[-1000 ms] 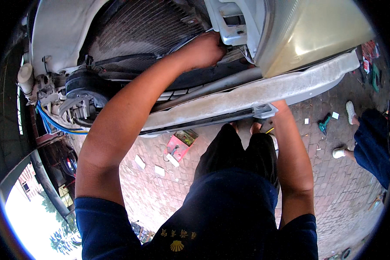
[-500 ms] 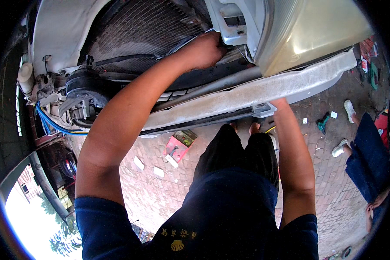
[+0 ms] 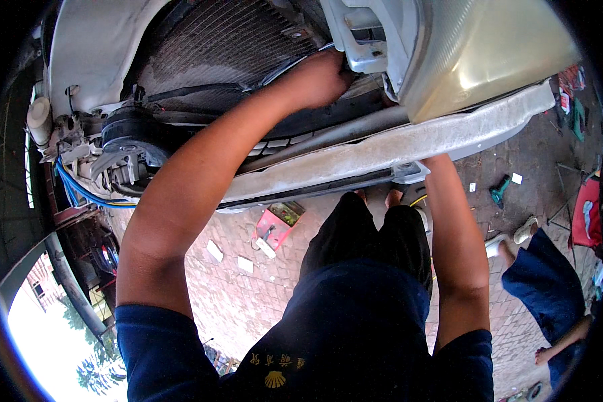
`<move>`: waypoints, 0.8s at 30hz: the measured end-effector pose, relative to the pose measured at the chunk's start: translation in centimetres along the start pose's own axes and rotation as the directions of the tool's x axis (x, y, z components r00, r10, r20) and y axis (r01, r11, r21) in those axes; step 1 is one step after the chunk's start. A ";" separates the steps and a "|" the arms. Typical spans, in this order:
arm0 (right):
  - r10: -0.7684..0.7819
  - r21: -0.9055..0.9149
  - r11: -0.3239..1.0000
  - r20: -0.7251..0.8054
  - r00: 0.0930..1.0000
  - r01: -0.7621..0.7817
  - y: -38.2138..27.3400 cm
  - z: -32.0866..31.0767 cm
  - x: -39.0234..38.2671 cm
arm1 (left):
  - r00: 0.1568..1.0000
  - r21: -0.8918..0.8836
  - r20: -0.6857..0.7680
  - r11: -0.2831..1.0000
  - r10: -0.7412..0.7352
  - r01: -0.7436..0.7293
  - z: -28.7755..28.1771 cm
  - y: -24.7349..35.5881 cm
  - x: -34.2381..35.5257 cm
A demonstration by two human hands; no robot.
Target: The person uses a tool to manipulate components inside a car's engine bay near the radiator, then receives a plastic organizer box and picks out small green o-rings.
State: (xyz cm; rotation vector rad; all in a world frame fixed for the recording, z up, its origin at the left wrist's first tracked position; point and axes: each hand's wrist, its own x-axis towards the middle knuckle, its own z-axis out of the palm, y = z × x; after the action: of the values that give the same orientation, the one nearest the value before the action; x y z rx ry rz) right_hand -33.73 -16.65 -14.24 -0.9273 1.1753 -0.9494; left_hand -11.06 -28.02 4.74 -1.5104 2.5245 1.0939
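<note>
My left hand [image 3: 321,79] reaches down into the car's open front end, beside a pale metal bracket [image 3: 367,57]. It looks curled closed, but its fingertips and whatever they grip are hidden. The dusty radiator mesh [image 3: 214,50] lies behind that arm. My right hand goes up under the long whitish bumper bar [image 3: 355,149]; only the wrist [image 3: 437,163] and forearm show, with the fingers out of sight. Next to that wrist a small light-coloured bracket [image 3: 410,174] sticks out below the bar. A large yellowed headlight [image 3: 489,60] sits above the bar on the right.
On the brick paving are a red toolbox [image 3: 278,228], a green power tool [image 3: 499,191] and white cards [image 3: 246,264]. Another person in dark blue clothing [image 3: 546,275] is at the right, near a red bag [image 3: 587,213]. Blue cables [image 3: 80,191] hang at the left.
The other person has moved left, bringing more of the red bag into view. The headlight and bracket appear slightly farther right. My hands stay in nearly the same places.
</note>
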 end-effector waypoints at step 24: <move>-0.110 -0.018 0.994 -0.035 0.993 0.110 0.2 -0.4 0.9 | 0.955 0.060 -0.245 0.986 0.168 -0.158 0.4 -0.4 -1.4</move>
State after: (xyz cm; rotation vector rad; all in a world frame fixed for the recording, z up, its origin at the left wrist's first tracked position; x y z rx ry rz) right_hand -33.99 -17.44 -14.79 -0.9999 1.1731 -1.0502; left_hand -10.11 -26.83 4.62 -1.5419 2.8649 0.9126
